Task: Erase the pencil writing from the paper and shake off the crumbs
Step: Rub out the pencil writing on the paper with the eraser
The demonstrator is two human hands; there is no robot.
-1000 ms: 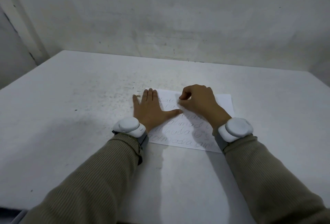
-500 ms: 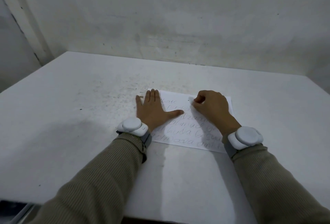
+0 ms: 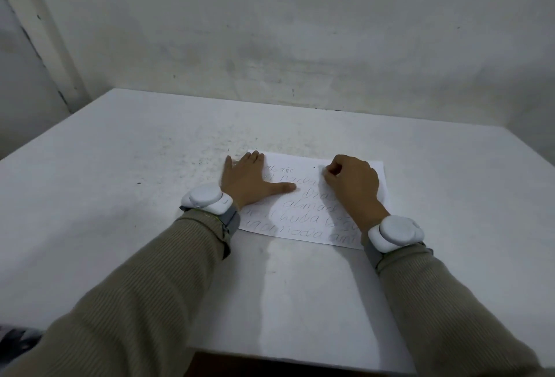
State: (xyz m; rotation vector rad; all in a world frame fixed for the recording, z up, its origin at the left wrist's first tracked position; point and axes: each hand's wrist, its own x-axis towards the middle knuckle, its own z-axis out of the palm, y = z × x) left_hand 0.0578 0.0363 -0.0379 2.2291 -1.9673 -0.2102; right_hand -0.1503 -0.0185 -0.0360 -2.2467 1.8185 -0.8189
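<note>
A white sheet of paper point(image 3: 303, 220) with several lines of pencil writing lies flat on the white table point(image 3: 120, 196). My left hand point(image 3: 249, 181) presses flat on the sheet's left part, fingers straight, thumb spread toward the middle. My right hand point(image 3: 351, 184) rests on the upper right part of the paper with its fingers curled tight, pinching something small against the sheet; the eraser itself is hidden inside the fingers. The top line looks fainter near my right fingertips.
Dark specks and crumbs point(image 3: 192, 151) are scattered on the table to the left of and behind the paper. A stained wall point(image 3: 300, 46) stands close behind the table. The table's front edge point(image 3: 300, 358) runs near my forearms.
My right hand has slid to the right along the upper lines of the paper, from beside my left thumb to the sheet's right half. My left hand has stayed pressed in place.
</note>
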